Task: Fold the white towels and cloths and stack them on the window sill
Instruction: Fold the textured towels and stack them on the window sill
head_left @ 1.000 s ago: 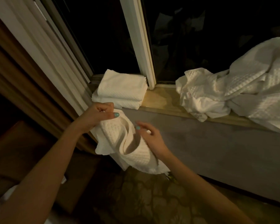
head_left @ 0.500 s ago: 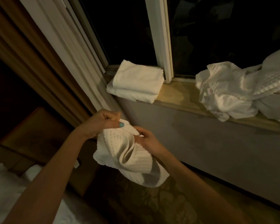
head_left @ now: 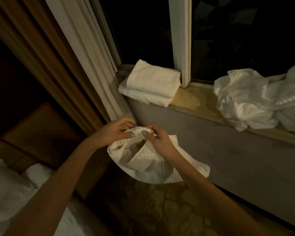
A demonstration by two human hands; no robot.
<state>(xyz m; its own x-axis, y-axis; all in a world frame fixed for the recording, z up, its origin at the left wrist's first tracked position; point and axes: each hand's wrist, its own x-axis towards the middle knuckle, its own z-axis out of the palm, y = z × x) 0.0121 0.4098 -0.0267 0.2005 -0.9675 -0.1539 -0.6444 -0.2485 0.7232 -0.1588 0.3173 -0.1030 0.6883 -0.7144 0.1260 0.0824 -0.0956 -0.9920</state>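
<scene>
Both hands meet low in front of the window sill (head_left: 194, 101). The left hand (head_left: 114, 132) has its grip pinched on the top edge of a white waffle cloth (head_left: 148, 162). The right hand (head_left: 157, 139) grips the same edge just beside it, and the cloth sags loose beneath them. At twelve o'clock, folded towels (head_left: 152, 84) sit stacked on the sill. At two o'clock lies a crumpled white pile (head_left: 249, 101).
</scene>
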